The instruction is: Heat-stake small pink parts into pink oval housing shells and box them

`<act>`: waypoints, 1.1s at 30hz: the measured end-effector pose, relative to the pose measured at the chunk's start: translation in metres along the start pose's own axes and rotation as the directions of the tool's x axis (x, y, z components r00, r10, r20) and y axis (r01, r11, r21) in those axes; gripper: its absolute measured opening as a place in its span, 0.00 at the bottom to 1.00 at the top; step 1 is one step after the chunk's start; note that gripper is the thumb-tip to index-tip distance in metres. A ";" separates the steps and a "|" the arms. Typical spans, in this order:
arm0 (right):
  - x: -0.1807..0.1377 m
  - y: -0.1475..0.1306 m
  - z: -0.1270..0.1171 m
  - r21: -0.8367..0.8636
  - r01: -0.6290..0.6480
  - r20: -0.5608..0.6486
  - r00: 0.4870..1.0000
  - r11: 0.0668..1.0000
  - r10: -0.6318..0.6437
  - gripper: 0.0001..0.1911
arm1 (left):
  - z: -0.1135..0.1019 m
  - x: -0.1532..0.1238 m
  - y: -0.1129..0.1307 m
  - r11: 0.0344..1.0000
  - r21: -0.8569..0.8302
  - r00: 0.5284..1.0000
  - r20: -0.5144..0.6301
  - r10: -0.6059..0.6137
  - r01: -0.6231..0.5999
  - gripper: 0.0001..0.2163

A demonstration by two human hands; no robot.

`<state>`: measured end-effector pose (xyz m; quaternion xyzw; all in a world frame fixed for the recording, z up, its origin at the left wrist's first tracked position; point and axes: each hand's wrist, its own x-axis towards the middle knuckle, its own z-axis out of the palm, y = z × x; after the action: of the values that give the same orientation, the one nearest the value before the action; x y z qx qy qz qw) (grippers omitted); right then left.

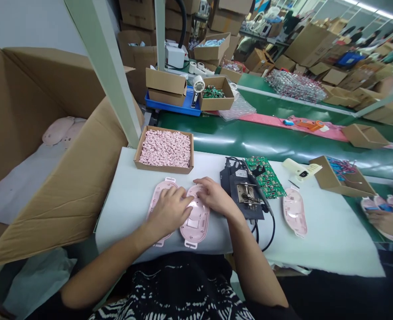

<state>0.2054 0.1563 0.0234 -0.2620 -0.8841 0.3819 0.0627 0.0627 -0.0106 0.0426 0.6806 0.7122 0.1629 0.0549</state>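
Tabletop (330, 249), white-covered, spans the work area. Cardboard carton (70, 186), tall and open, stands by its left edge. Shallow cardboard box (165, 169) sits at the far left corner. Black bench unit (231, 184), a corded pen-shaped tool (258, 191) lying across it, is right of the hands; green circuit-board panel (270, 178) beside it, by the far edge. Three pink plastic shells: one (294, 212) toward the right edge, two side by side near the near edge, left shell (155, 195) and middle shell (194, 226). Left hand (173, 209) covers much of the left shell, fingers bent toward the middle one; right hand (213, 195) has fingertips at the middle shell's upper end. Cannot tell whether either pinches anything. Smallest: pink parts (165, 149), heaped in the shallow box.
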 end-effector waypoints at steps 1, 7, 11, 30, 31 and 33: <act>0.000 -0.001 -0.001 -0.002 -0.002 0.002 1.000 1.000 0.002 0.25 | 0.003 0.002 0.006 0.999 0.043 1.000 0.023 0.014 -0.015 0.10; 0.000 -0.003 -0.002 -0.028 -0.012 0.022 1.000 1.000 0.012 0.23 | 0.015 0.009 0.011 0.992 0.122 0.997 0.072 0.027 -0.035 0.12; 0.002 0.000 -0.001 -0.052 -0.022 0.048 0.999 0.998 0.024 0.23 | 0.018 0.008 0.012 0.992 0.121 0.997 0.077 0.032 -0.041 0.14; -0.044 -0.026 -0.041 -0.198 0.261 -0.355 0.879 0.945 -0.317 0.16 | -0.002 -0.007 -0.088 0.834 -0.349 0.900 0.080 -0.428 0.428 0.17; -0.052 -0.024 -0.050 -0.218 0.252 -0.402 0.857 0.943 -0.322 0.15 | -0.001 -0.006 -0.086 0.832 -0.337 0.894 0.082 -0.441 0.441 0.17; -0.067 -0.016 -0.066 -0.255 0.221 -0.484 0.814 0.942 -0.322 0.13 | -0.002 -0.005 -0.082 0.824 -0.317 0.880 0.087 -0.468 0.470 0.17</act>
<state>0.2769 0.1554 0.0869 -0.2306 -0.8943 0.1996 0.3275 -0.0157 -0.0171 0.0183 0.4664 0.8199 0.2589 0.2077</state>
